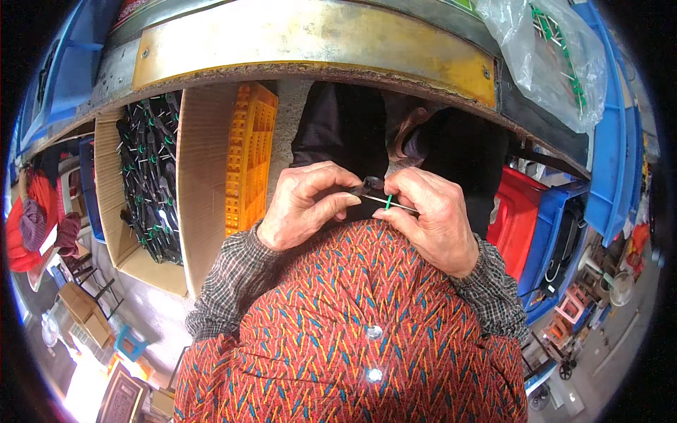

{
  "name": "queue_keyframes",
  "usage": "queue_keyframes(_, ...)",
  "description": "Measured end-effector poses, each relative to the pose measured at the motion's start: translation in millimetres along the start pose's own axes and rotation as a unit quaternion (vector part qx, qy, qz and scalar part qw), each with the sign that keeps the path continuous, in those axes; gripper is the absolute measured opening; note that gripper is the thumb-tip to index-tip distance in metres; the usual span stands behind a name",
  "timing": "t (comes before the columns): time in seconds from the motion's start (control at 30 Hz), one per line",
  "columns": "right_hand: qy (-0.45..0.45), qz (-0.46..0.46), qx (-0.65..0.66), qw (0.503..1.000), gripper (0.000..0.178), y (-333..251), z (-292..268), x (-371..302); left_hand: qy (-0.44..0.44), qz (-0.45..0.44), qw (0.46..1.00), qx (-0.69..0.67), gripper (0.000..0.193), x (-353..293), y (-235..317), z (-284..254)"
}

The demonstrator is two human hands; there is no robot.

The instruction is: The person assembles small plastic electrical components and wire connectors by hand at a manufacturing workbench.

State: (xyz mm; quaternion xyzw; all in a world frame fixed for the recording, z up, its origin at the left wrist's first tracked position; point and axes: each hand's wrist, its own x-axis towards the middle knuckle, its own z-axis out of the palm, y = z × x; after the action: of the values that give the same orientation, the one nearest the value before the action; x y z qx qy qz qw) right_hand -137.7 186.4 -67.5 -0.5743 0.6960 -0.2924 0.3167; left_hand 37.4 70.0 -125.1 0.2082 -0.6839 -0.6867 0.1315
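Note:
Above my lap, my left hand [300, 204] pinches a small black plastic part [372, 184] between thumb and fingertips. My right hand [438, 220] is closed on a thin metal rod [372, 199] with a small green crosspiece [388, 202] on it. The rod runs from beside the left fingertips to the right fingers, just below the black part. Whether rod and black part are joined, I cannot tell. Fingers hide part of both pieces.
A workbench edge faced with a yellowed plate [310, 42] crosses ahead. On the left, a cardboard box [204, 141] holds many black pieces with green bits, beside an orange crate [250, 155]. A clear bag [550, 77] of green parts lies at right, above a red bin [516, 218].

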Motion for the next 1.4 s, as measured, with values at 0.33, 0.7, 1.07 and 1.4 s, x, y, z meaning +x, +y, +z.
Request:
queue_keyframes(0.33,-0.023,0.047,0.081,0.995,0.024,6,-1,0,0.012,-0.033,0.996,-0.082,0.008,-2,-1,3)
queue_keyframes(0.7,-0.007,0.050,0.076,0.996,0.027,2,2,0,0.025,-0.046,0.986,-0.160,0.011,-3,-6,8)
queue_keyframes(1.07,-0.015,0.030,0.036,0.999,0.025,-1,1,3,0.020,-0.028,0.997,-0.069,0.014,0,-1,4)
queue_keyframes(1.4,0.015,-0.049,-0.056,0.997,0.025,10,10,0,0.001,-0.032,0.999,-0.028,0.010,0,3,3)
